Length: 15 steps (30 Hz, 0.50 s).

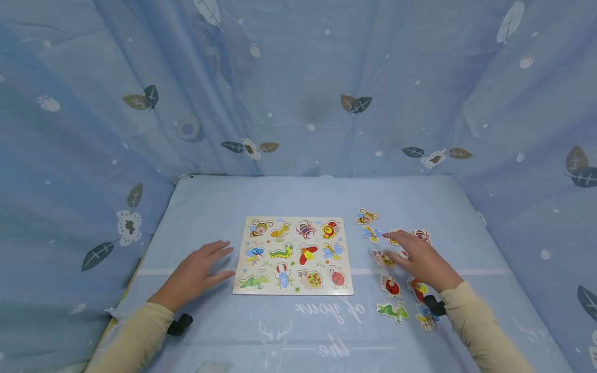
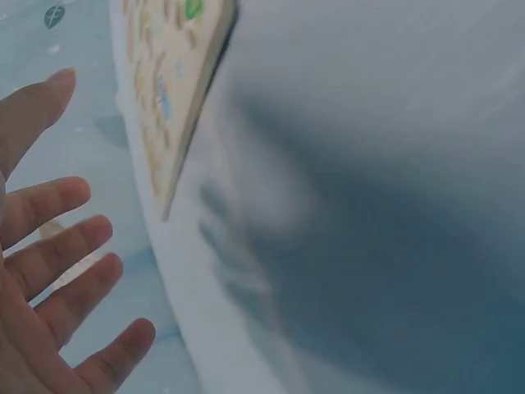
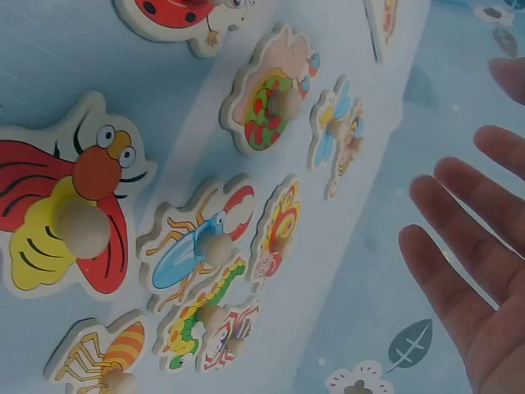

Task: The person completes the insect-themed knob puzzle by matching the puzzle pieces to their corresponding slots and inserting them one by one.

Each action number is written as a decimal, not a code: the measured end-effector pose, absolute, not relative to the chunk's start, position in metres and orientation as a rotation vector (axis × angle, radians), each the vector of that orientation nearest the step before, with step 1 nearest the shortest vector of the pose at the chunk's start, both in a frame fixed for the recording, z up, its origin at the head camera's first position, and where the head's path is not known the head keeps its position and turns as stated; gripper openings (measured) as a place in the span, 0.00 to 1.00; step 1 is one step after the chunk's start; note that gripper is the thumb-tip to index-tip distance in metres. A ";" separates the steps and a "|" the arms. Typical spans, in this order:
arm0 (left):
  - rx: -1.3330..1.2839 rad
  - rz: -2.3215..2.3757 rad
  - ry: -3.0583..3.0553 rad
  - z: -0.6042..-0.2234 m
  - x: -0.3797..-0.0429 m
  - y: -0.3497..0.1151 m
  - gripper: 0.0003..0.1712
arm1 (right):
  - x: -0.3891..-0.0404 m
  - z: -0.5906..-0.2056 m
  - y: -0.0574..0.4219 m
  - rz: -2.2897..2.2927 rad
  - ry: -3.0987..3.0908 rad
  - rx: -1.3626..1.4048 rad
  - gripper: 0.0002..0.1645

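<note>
A wooden insect puzzle board point(image 1: 268, 291) lies flat on the table. My left hand point(image 1: 196, 272) is beside its left edge, empty, with fingers spread; the left wrist view shows the hand raised above the table. On the right, my right hand point(image 1: 422, 259) hovers over loose insect pieces with its fingers extended, holding nothing, and partly hides some of them. Near its fingertips are the dragonfly piece point(image 1: 371, 234) and the snail piece point(image 1: 384, 259). In the right wrist view a blue beetle piece point(image 3: 184, 263) and a red-winged insect piece point(image 3: 82, 217) show round wooden knobs.
Further pieces lie around: a bee point(image 1: 368, 216) at the back, a spider point(image 1: 421, 235), a ladybug point(image 1: 391, 286), a green grasshopper point(image 1: 393, 312) and a blue mosquito point(image 1: 427, 317) nearer the front. Blue patterned cloth point(image 1: 298, 67) walls in the table.
</note>
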State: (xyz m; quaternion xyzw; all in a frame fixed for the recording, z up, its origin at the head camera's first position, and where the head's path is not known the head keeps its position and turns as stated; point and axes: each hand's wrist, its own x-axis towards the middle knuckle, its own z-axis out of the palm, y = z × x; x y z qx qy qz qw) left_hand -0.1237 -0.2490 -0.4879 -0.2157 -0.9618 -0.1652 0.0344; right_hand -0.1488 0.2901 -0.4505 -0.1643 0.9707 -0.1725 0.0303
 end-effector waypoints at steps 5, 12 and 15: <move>-0.701 -0.509 -3.014 -0.501 -0.119 -0.243 0.42 | -0.141 -0.457 0.289 -0.535 2.958 -0.520 0.22; -0.711 -0.471 -3.056 -0.518 -0.112 -0.241 0.47 | -0.132 -0.467 0.290 -0.566 2.836 -0.579 0.04; -0.721 -0.412 -3.054 -0.523 -0.111 -0.239 0.47 | -0.128 -0.472 0.292 -0.578 2.775 -0.579 0.06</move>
